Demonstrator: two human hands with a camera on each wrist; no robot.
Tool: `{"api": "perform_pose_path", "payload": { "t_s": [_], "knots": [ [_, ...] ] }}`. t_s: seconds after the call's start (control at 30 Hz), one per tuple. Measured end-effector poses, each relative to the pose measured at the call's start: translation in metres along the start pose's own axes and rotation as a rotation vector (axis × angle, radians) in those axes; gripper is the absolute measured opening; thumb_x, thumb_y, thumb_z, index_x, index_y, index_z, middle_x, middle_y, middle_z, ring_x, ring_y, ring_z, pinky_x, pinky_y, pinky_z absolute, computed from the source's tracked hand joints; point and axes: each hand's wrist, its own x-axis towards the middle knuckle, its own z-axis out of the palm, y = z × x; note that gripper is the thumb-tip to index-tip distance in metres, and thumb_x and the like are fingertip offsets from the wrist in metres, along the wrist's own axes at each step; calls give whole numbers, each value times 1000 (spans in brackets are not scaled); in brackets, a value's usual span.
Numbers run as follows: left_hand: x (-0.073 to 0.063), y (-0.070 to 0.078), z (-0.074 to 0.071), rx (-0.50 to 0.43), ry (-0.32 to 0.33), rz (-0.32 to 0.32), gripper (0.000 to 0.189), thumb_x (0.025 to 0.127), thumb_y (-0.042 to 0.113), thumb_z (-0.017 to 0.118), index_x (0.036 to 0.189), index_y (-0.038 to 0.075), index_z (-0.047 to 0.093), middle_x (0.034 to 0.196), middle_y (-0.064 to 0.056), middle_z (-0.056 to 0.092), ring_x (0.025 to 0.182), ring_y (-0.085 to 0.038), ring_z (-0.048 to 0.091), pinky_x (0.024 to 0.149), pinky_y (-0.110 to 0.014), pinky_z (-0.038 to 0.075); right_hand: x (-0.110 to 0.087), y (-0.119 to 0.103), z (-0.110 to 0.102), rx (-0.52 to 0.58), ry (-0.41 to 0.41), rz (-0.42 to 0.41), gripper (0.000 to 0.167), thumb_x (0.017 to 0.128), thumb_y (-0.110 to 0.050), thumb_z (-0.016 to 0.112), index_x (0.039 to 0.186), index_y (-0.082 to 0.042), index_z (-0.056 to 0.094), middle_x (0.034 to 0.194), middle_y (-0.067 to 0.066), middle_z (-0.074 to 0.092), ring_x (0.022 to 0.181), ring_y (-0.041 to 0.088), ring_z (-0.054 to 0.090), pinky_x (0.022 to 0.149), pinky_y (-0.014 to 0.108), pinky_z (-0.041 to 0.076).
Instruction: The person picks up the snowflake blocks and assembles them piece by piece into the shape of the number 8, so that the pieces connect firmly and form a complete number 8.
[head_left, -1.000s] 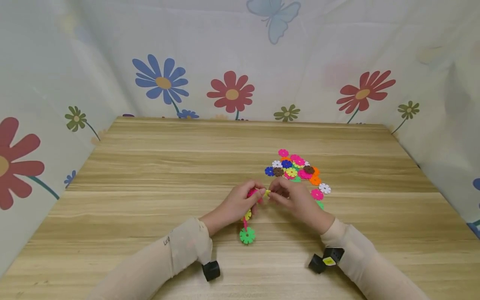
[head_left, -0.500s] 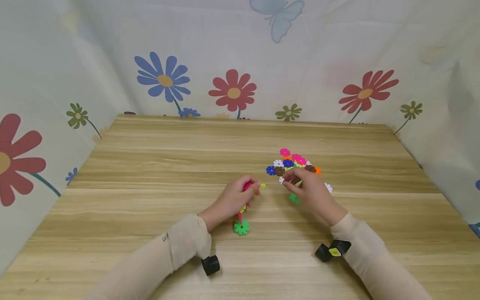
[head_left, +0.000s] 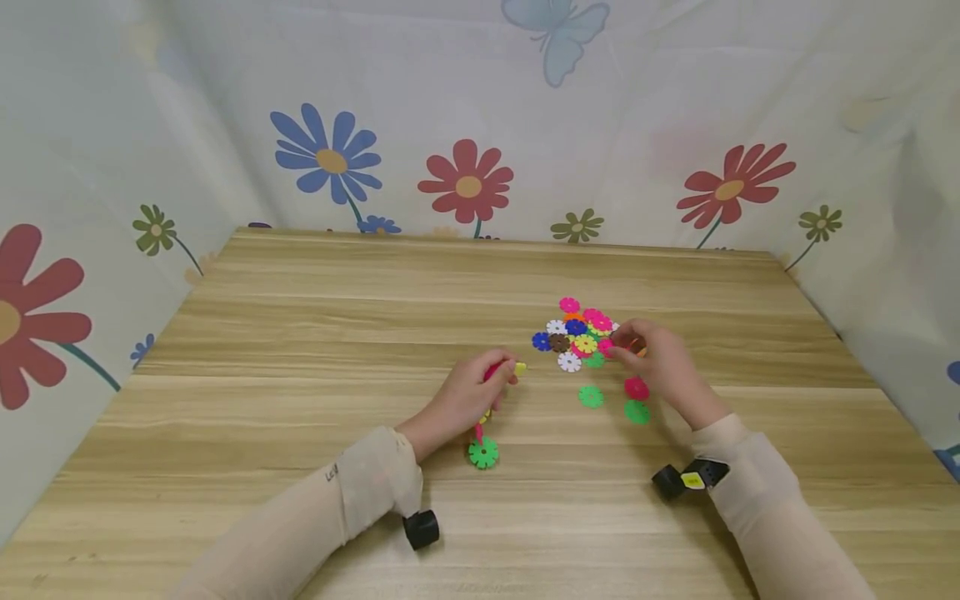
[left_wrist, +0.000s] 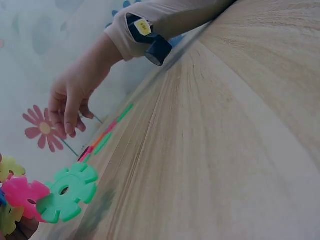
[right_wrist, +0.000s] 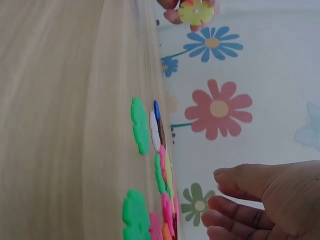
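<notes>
My left hand [head_left: 468, 387] pinches a chain of notched plastic snowflake discs above the table. A yellow disc [head_left: 521, 367] sticks out past its fingertips, and a green disc [head_left: 483, 452] hangs at the lower end. In the left wrist view, a pink disc [left_wrist: 20, 192] joins that green disc [left_wrist: 77, 192], with a bit of blue at the frame edge. My right hand [head_left: 663, 358] hovers at the right side of the loose disc pile, fingers loosely bent. Between its thumb and fingers [right_wrist: 232, 215], the right wrist view shows nothing held. Part of the pile is hidden behind this hand.
Loose discs in several colours overlap in a flat pile, with a blue disc [head_left: 542, 342] at its left edge. Nearer lie a white disc [head_left: 569, 362], two green discs and a pink disc [head_left: 637, 388]. A flower-printed curtain [head_left: 390, 75] surrounds the wooden table [head_left: 300, 317].
My right hand has left the yellow disc beside my left hand and moved right over the pile, uncovering a white and a green disc. The left hand shifted slightly, still holding the chain.
</notes>
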Motion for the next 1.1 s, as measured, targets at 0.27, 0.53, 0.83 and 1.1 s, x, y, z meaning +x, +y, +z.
{"api": "perform_pose_path", "payload": {
  "t_s": [0.27,0.53,0.83,1.1],
  "knots": [
    [0,0,-1,5,1,3,29,102,29,47,116,7,60,90,-14,67,52,-13,51,49,-22,40,1,15,-7,-59,-50,96,21,90,-12,66,103,4,63,100,22,66,88,34,63,79,45,53],
    [1,-3,0,1,23,-3,28,102,31,46,113,8,58,98,-12,69,54,-14,53,48,-22,40,4,23,1,-82,-49,57,20,89,-14,67,100,2,68,94,18,67,81,27,60,69,34,49],
    [4,-5,-1,-14,26,24,26,104,28,43,103,8,59,74,-17,64,51,-12,50,48,-22,39,7,25,9,-120,-47,77,30,90,-16,67,112,4,66,101,23,62,86,30,57,73,40,48],
    [4,-8,0,-12,26,30,26,104,26,43,102,7,60,75,-15,65,50,-12,51,48,-22,40,11,25,17,-123,6,37,34,89,-19,68,114,4,64,107,25,59,93,36,58,84,51,49]
  ]
}}
